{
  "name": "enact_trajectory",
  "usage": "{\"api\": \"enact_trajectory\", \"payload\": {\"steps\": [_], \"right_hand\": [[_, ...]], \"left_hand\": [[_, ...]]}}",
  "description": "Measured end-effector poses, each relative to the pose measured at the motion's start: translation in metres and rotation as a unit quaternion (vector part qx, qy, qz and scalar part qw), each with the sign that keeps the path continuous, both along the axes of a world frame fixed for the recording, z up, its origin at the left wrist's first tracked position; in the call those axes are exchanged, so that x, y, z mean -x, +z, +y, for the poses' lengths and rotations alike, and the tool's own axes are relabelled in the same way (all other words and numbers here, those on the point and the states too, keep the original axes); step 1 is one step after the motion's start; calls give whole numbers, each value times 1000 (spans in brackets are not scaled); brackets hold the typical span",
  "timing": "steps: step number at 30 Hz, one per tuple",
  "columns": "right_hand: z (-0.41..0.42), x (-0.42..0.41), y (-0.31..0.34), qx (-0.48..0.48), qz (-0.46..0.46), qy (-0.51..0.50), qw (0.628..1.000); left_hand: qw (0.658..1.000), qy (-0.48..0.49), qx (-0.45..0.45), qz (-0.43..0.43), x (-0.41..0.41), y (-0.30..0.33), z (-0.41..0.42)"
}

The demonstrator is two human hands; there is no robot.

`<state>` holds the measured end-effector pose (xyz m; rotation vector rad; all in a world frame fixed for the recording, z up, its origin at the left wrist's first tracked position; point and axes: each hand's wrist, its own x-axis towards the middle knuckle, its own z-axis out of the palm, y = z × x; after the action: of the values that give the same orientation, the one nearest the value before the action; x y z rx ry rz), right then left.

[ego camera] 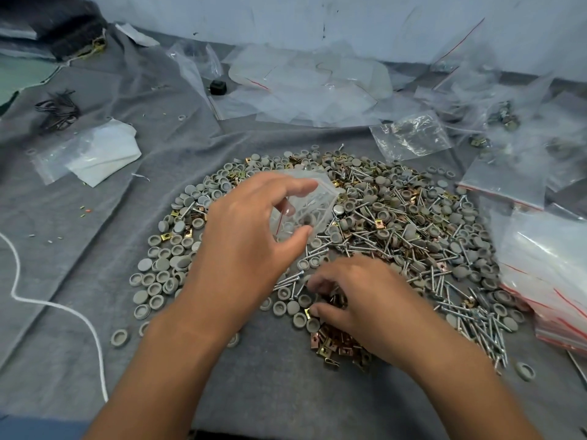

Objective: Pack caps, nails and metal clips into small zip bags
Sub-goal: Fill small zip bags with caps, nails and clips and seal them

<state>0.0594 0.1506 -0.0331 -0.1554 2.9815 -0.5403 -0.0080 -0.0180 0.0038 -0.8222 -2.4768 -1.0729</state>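
Observation:
A wide heap of grey caps (165, 268), silver nails (444, 281) and brass metal clips (340, 344) lies on the grey cloth (270, 376) in front of me. My left hand (244, 236) holds a small clear zip bag (305, 201) above the heap, fingers and thumb curled round its mouth. My right hand (359, 300) rests low on the clips at the heap's near edge, and its curled fingertips pinch among them. What those fingertips hold is blurred.
Stacks of red-striped zip bags (546, 274) lie at the right. Loose empty bags (311, 87) spread across the back, near a small black object (218, 87). A folded bag and paper (95, 154) sit at the left, and a white cord (63, 306) crosses the cloth.

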Motion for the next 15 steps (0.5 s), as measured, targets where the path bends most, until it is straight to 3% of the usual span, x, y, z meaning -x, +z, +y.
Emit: {"api": "enact_trajectory", "payload": {"steps": [10,15], "right_hand": [[6,2,-2,81,-17,-21,996],[7,1,-2,60,-16,-12,998]], "left_hand": [[1000,-11,-2,6,-1,1,0],[999,-22,21,11,-2,1,2]]}}
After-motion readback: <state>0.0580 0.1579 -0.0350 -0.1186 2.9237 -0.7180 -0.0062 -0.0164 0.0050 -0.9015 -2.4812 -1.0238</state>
